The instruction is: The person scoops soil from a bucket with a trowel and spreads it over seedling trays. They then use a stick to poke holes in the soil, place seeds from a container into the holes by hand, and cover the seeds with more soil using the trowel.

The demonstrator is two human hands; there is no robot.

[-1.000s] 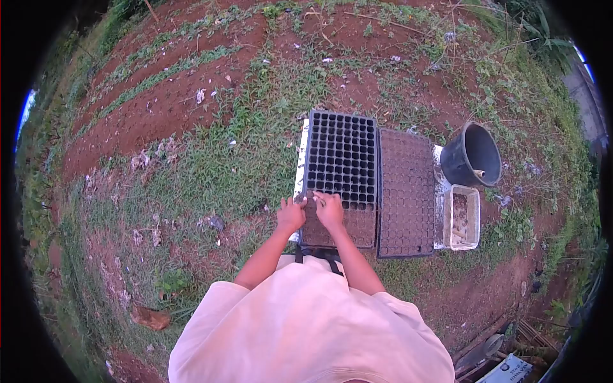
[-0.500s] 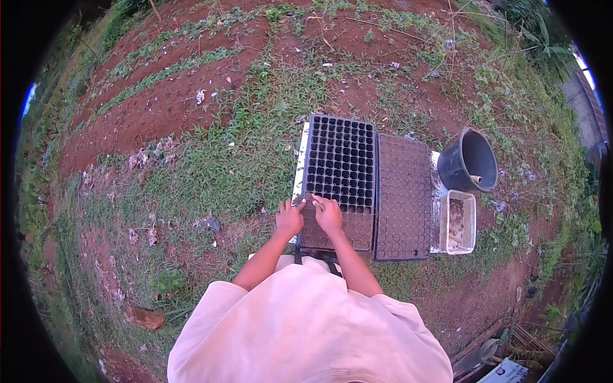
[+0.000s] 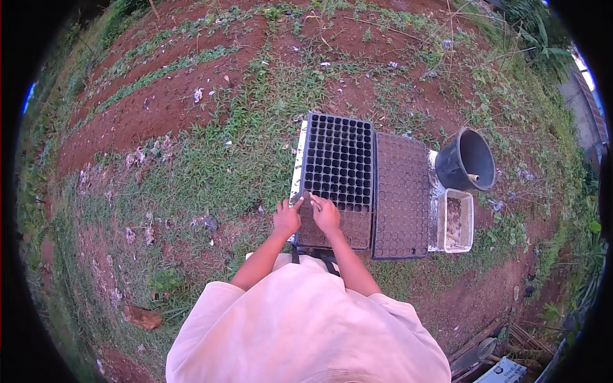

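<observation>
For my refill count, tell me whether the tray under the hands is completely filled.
No, the tray has empty far cells, and soil fills only its near rows.

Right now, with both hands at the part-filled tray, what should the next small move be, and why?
Probably shift the right hand slightly rightward along the fill line: it and the left hand are near its left end, where brown filled cells meet dark open cells.

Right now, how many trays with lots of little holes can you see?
2. The partly filled tray is at the left hand and right hand; the brown-filled tray is just to its right. Any tray stacked underneath would be hidden.
</observation>
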